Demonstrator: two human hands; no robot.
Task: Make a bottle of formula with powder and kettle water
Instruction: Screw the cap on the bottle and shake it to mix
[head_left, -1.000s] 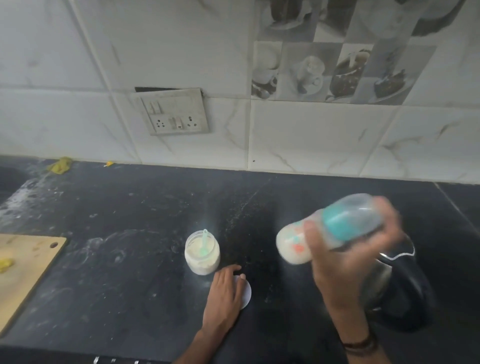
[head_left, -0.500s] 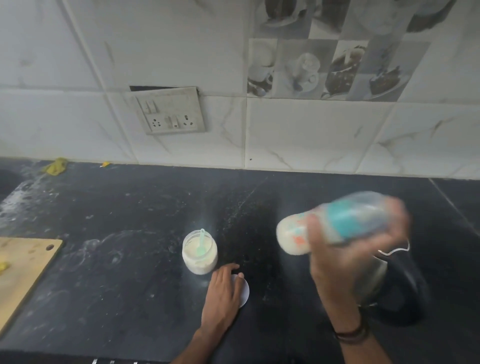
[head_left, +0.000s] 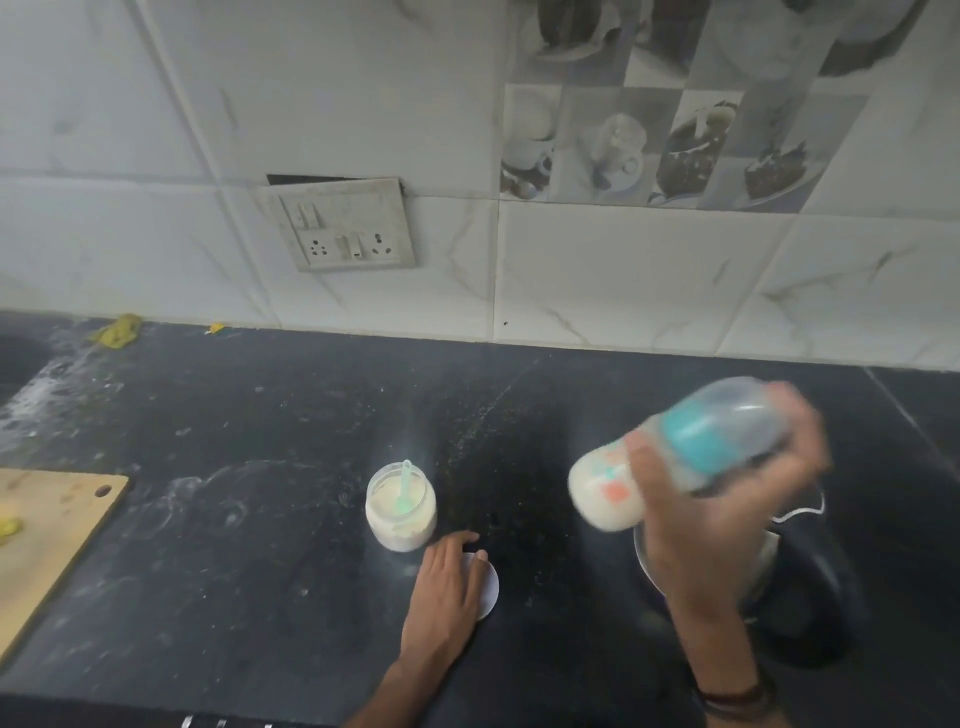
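My right hand (head_left: 711, 525) grips a capped baby bottle (head_left: 675, 457) with a teal ring and clear cap, held tilted on its side above the kettle; milky liquid fills its lower end and the bottle is motion-blurred. The steel and black kettle (head_left: 795, 587) stands on the dark counter under that hand, partly hidden by it. An open jar of white powder (head_left: 400, 506) with a pale green scoop (head_left: 404, 486) standing in it sits at centre. My left hand (head_left: 447, 587) lies flat on the jar's white lid (head_left: 489, 587), just right of the jar.
A wooden cutting board (head_left: 47, 535) with yellow scraps lies at the left edge. Powder smears mark the black counter (head_left: 234, 441). A switch and socket plate (head_left: 345, 228) hangs on the tiled wall. Yellow bits (head_left: 117, 330) lie by the wall at far left.
The bottle in my right hand shifts and tilts slightly from frame to frame with blur, staying above the kettle. My left hand stays on the lid.
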